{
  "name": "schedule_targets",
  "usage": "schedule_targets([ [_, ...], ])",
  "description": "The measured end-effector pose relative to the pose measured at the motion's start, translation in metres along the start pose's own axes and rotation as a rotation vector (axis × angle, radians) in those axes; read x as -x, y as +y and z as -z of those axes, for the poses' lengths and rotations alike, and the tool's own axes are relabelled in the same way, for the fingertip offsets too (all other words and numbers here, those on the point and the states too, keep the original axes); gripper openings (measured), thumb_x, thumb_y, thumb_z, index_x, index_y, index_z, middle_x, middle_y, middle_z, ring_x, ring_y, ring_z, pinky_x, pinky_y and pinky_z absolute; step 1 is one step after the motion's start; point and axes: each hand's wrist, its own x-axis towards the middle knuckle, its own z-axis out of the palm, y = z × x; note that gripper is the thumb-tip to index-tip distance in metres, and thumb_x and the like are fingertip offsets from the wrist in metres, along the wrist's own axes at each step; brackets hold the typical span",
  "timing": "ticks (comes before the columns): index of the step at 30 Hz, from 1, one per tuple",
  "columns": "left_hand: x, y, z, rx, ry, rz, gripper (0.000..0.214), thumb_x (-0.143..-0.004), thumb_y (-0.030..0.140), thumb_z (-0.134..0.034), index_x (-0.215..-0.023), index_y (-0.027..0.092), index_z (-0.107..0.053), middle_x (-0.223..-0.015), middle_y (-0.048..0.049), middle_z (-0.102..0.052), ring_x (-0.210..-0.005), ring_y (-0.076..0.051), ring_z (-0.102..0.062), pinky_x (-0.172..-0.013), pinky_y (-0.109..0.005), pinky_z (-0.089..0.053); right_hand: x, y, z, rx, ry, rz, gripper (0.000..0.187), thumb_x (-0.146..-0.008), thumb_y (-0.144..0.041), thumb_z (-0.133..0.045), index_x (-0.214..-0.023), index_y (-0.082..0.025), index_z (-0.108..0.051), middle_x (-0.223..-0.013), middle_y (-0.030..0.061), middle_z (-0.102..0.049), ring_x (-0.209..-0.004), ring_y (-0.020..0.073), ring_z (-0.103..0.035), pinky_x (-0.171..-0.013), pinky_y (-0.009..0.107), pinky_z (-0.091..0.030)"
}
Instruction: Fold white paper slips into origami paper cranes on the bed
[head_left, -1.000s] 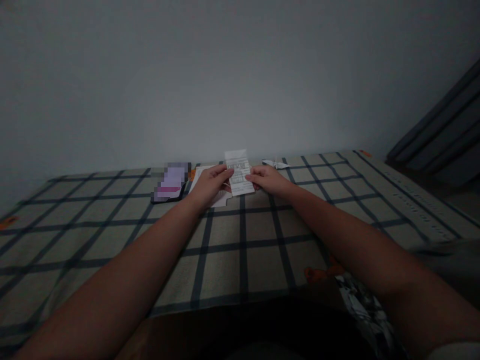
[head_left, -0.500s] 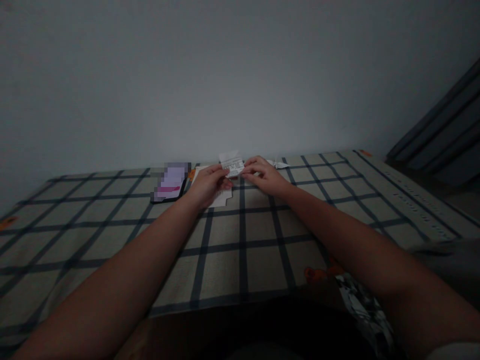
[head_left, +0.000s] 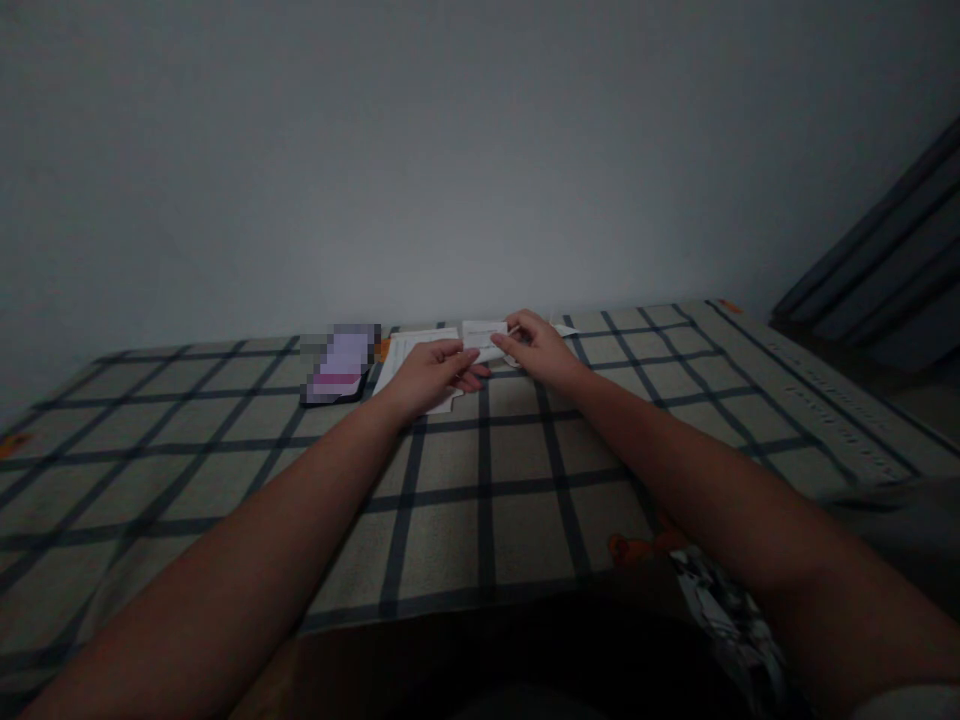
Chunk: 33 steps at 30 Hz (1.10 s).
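Note:
Both my arms reach forward over a checked cloth (head_left: 480,500) in dim light. My left hand (head_left: 427,375) and my right hand (head_left: 536,350) both pinch a small white printed paper slip (head_left: 484,335), now folded low and nearly flat between them. Under my left hand lies a larger flat white sheet (head_left: 409,355) with a notched edge. Each hand's fingers are closed on the slip.
A phone with a lit, blurred screen (head_left: 341,365) lies left of my hands. A small white scrap (head_left: 562,328) rests near the wall, right of my right hand. A plain wall (head_left: 450,180) stands close behind. A dark curtain (head_left: 885,270) hangs at the right.
The slip stood upright and unfolded between my hands a second ago. It has since been folded down, and my hands have come closer together.

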Motion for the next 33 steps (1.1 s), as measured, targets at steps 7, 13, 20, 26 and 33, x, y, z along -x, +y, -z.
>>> schedule_targets([
  [7,0.001,0.002,-0.001,0.029,-0.007,0.013,0.03,-0.082,0.04,-0.071,-0.094,0.013,-0.068,-0.084,-0.0108,-0.075,-0.061,-0.014,-0.069,-0.064,-0.027,-0.056,-0.001,0.004,-0.002,-0.209,-0.064,-0.159,0.026,-0.082,-0.043,-0.062,-0.089,-0.019,-0.054,-0.074,-0.0021,-0.052,-0.064,0.0113,-0.05,-0.058,0.024,-0.04],
  [13,0.003,0.004,-0.001,-0.15,0.081,-0.117,0.034,-0.08,0.047,-0.07,-0.089,0.014,-0.071,-0.081,-0.006,-0.071,-0.063,-0.013,-0.062,-0.056,-0.023,-0.049,0.001,-0.002,0.002,-0.134,-0.1,-0.125,0.028,-0.083,-0.043,-0.061,-0.074,-0.018,-0.053,-0.065,-0.0032,-0.049,-0.06,0.0106,-0.046,-0.057,0.025,-0.034],
  [20,0.004,0.01,0.002,-0.353,0.207,-0.267,0.037,-0.079,0.05,-0.068,-0.068,0.015,-0.065,-0.061,0.002,-0.056,-0.059,-0.011,-0.054,-0.057,-0.023,-0.04,0.002,-0.006,0.002,-0.104,-0.136,-0.101,0.029,-0.085,-0.042,-0.059,-0.073,-0.016,-0.057,-0.064,-0.0029,-0.048,-0.061,0.0107,-0.043,-0.058,0.026,-0.031],
  [26,0.004,0.011,0.003,-0.368,0.226,-0.235,0.038,-0.078,0.052,-0.068,-0.071,0.015,-0.07,-0.062,0.0002,-0.062,-0.061,-0.013,-0.056,-0.059,-0.024,-0.04,0.001,-0.003,0.002,-0.073,-0.13,-0.082,0.03,-0.086,-0.043,-0.057,-0.071,-0.016,-0.057,-0.065,-0.0026,-0.049,-0.062,0.011,-0.042,-0.061,0.026,-0.032],
  [33,0.005,0.012,0.0,-0.3,0.208,-0.2,0.033,-0.076,0.047,-0.072,-0.072,0.015,-0.071,-0.065,-0.0014,-0.065,-0.06,-0.012,-0.057,-0.06,-0.024,-0.043,0.001,-0.004,0.004,0.009,-0.127,-0.02,0.029,-0.087,-0.041,-0.057,-0.072,-0.016,-0.058,-0.069,-0.001,-0.053,-0.066,0.0124,-0.046,-0.064,0.026,-0.034],
])
